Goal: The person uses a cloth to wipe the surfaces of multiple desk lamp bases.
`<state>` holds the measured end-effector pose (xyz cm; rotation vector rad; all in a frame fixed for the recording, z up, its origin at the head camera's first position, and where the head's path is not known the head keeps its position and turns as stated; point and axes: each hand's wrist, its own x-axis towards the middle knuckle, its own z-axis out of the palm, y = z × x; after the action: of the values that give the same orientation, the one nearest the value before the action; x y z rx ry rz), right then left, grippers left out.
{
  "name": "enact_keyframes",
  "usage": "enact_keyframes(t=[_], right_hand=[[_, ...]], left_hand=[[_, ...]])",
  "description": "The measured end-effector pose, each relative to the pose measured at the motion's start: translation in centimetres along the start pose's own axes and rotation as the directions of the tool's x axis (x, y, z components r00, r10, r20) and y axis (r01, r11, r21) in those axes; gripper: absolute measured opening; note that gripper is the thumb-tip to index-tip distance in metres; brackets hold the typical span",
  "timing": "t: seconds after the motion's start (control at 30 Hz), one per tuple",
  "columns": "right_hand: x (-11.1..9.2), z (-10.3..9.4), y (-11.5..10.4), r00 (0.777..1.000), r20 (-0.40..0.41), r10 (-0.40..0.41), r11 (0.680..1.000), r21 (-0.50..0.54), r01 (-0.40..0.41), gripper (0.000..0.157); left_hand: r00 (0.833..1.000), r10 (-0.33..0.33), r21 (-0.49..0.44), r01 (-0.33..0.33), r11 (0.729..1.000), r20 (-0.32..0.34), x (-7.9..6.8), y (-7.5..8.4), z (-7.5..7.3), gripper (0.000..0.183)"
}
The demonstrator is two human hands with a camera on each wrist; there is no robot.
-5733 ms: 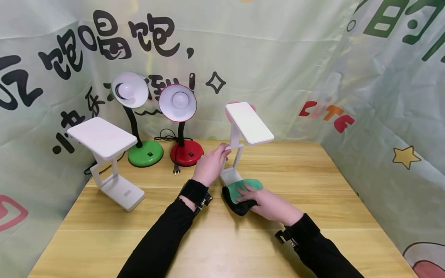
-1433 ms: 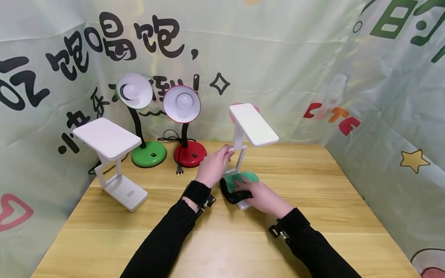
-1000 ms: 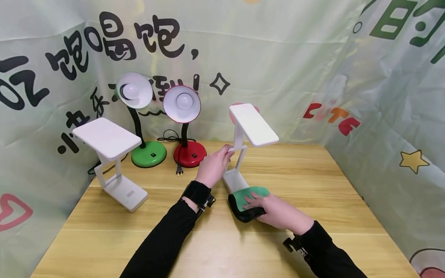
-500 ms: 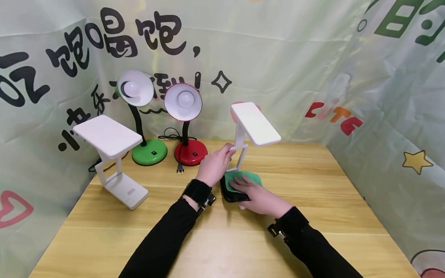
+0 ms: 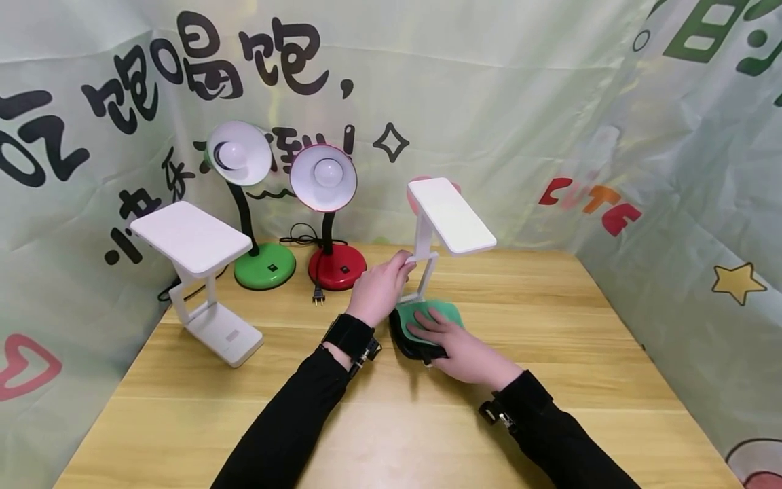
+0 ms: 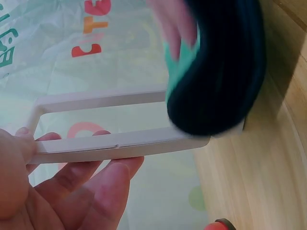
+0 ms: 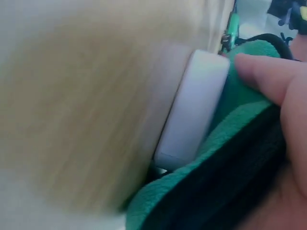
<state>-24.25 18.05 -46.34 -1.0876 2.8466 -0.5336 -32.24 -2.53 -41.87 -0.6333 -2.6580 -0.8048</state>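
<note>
shifting back over the base [image 7: 193, 109] of the white folding lamp [image 5: 455, 216] in the last second, the green-and-black cloth [image 5: 451, 312] lies beneath the unclenched, straight-fingered right grip [image 5: 459, 350], apparently mid-wipe, while the left grip [image 5: 377, 288] clasps the lamp's frame [image 6: 91, 146].

The cloth [image 7: 230, 132] looks fuzzy and matt, the held white lamp [image 5: 453, 216] smooth plastic, the bench [image 5: 550, 326] satiny grained wood, the red base [image 5: 336, 269] and green base [image 5: 265, 267] glossy, and the backdrop [image 5: 489, 115] creased fabric.
</note>
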Motion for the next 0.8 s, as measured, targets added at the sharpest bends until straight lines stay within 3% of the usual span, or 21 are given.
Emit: enact_keyframes(t=[0.23,0.4,0.57,0.8], right_hand=[[-3.5,-1.1,-1.4,0.990,0.117,0.082,0.997,-0.015,-0.081,0.068],[-4.6,-1.5,-2.0,0.987,0.135,0.086,0.996,0.001,-0.087,0.070],[-3.9,-1.3,-2.0,0.989,0.113,0.094,0.995,0.017,-0.096,0.065],[-1.0,-0.9,-1.3,0.995,0.048,0.083,0.996,0.016,-0.084,0.059]], left_hand=[[1.000,0.010,0.007,-0.010,1.000,-0.004,0.3,-0.2,0.5,0.034],[1.000,0.007,0.005,-0.007,1.000,-0.009,0.4,-0.4,0.6,0.032],[1.000,0.013,0.002,-0.013,1.000,-0.003,0.4,-0.4,0.6,0.033],[1.000,0.006,0.000,-0.006,1.000,0.002,0.1,0.0,0.2,0.031]])
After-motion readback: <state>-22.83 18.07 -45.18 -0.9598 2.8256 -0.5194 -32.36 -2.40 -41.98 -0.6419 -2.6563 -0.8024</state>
